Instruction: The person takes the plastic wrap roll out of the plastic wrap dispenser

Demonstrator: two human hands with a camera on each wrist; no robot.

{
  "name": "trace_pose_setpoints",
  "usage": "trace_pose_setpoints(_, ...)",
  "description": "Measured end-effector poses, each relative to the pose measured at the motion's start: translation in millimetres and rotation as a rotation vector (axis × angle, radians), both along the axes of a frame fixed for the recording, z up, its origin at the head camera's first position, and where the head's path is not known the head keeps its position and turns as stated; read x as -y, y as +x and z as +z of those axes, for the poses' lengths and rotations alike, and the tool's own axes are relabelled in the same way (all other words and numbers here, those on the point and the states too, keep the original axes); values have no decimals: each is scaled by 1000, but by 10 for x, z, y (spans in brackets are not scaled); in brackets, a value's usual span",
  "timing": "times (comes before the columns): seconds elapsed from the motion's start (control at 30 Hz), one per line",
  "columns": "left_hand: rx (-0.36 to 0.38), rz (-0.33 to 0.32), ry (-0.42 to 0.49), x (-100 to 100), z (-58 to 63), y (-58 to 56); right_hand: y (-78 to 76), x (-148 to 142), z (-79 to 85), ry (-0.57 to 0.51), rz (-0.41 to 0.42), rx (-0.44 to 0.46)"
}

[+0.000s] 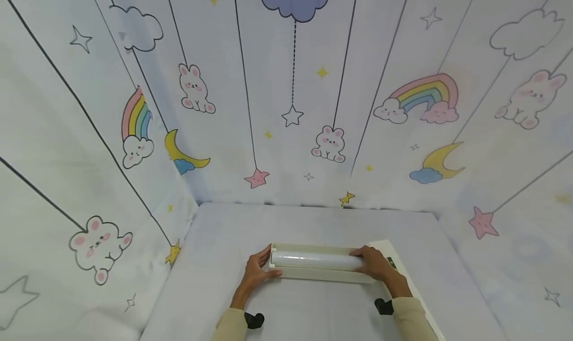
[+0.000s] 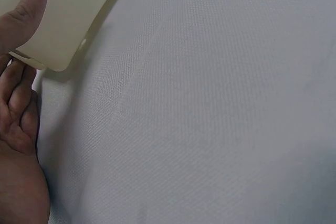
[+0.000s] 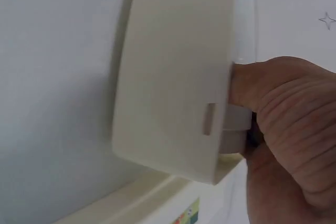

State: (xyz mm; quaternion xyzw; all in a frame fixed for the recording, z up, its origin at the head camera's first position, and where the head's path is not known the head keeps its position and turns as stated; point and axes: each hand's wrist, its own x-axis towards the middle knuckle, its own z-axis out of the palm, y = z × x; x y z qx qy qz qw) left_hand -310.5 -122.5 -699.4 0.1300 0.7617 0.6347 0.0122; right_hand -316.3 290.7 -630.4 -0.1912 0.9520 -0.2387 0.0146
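A cream plastic dispenser box (image 1: 327,275) lies lengthwise on the white-covered surface, its top side open. Inside it sits a shiny roll of clear plastic film (image 1: 309,259). My left hand (image 1: 256,271) grips the box's left end, thumb on the near wall and fingers behind the end. In the left wrist view the thumb (image 2: 31,14) presses on the cream wall. My right hand (image 1: 375,263) holds the roll's right end with thumb and fingers. The right wrist view shows that thumb (image 3: 247,85) reaching over the box's wall (image 3: 173,77); the fingertips are hidden.
A long cream strip (image 1: 405,281) with a green label lies at the right, beside the box and partly under the right forearm. Black straps (image 1: 254,321) show at both wrists. Patterned fabric walls (image 1: 291,167) stand behind and on both sides.
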Motion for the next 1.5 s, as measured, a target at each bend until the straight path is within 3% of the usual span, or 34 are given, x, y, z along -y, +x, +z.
trace_pose_setpoints(0.13,-10,-19,2,-8,-20,5,80,-36,19,-63,43,17)
trace_pose_setpoints(0.3,22,-15,22,-9,-36,20,127,-63,115,-155,62,144)
trace_pose_setpoints(0.4,22,-10,21,-5,-38,17,124,-80,174,-193,96,171)
trace_pose_setpoints(0.5,-10,-9,9,-2,-29,14,112,-86,240,-222,138,162)
trace_pose_setpoints(0.63,-30,-15,2,0,-20,38,128,-94,293,-213,108,172)
trace_pose_setpoints(0.9,-11,2,-7,3,-16,35,114,-118,352,-231,155,98)
trace_pose_setpoints(1.17,-10,2,-2,-7,-4,42,112,-157,417,-260,207,79)
trace_pose_setpoints(1.5,-5,0,1,-1,12,43,20,-175,492,-251,176,64)
